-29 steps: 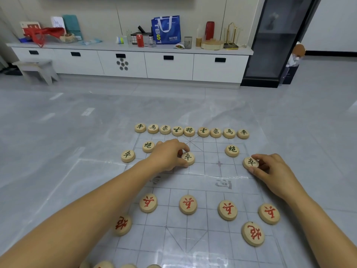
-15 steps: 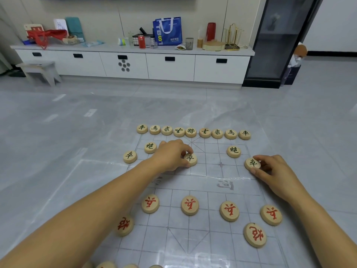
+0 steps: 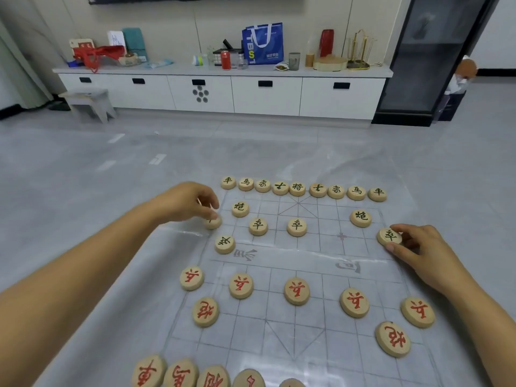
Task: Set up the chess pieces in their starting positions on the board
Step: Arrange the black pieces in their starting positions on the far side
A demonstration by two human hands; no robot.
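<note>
A clear plastic xiangqi board point(image 3: 304, 263) lies on the grey floor. Black-lettered wooden discs line its far edge point(image 3: 297, 188), with two cannons point(image 3: 240, 208) point(image 3: 360, 217) and soldiers point(image 3: 258, 226) point(image 3: 296, 227) in front. My left hand point(image 3: 190, 202) pinches a black soldier point(image 3: 212, 222) at the board's left edge. Just below it lies another black disc point(image 3: 224, 243). My right hand point(image 3: 418, 247) holds a black soldier point(image 3: 389, 236) at the right edge. Red soldiers point(image 3: 296, 290) and cannons point(image 3: 205, 311) point(image 3: 392, 338) fill the near half.
Several red discs point(image 3: 181, 372) sit in a row at the bottom edge. A white cabinet point(image 3: 223, 90) with a blue bag point(image 3: 263, 43), cans and clutter stands along the far wall, a small stool point(image 3: 89, 103) at its left, a dark glass cabinet point(image 3: 435, 57) at the right.
My left hand left the middle black soldier and moved left to the soldier at the board's left edge. Two black discs it covered now show. My right hand stays on its soldier.
</note>
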